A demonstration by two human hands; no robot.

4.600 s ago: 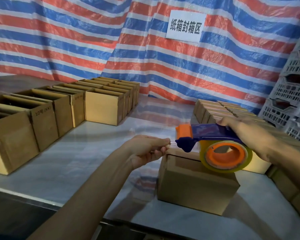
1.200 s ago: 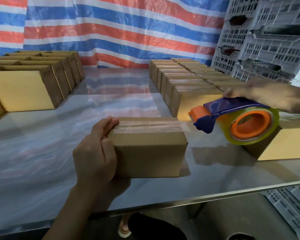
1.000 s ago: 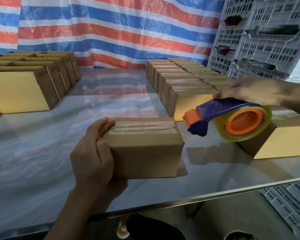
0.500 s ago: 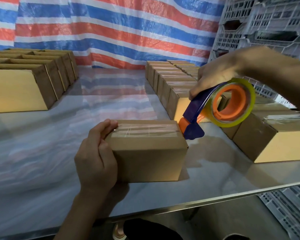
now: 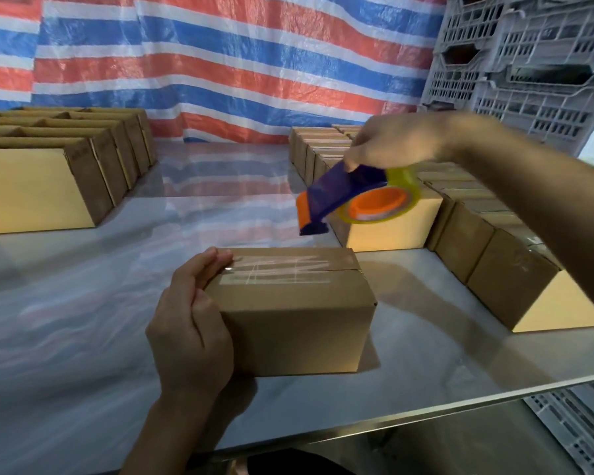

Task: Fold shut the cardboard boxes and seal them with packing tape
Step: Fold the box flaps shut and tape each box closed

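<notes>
Head view: your left hand (image 5: 189,332) grips the left end of the taped brown cardboard box (image 5: 295,313) on the steel table (image 5: 83,337); your right hand (image 5: 391,142) holds the blue-and-orange tape dispenser (image 5: 343,197) above it, apart.

Left end of taped box (image 5: 295,323) behind left hand (image 5: 189,334); right hand (image 5: 395,142) blurred

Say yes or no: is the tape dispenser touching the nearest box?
No: the right hand holds the tape dispenser above the nearest box, with a gap of table showing between them.
</notes>
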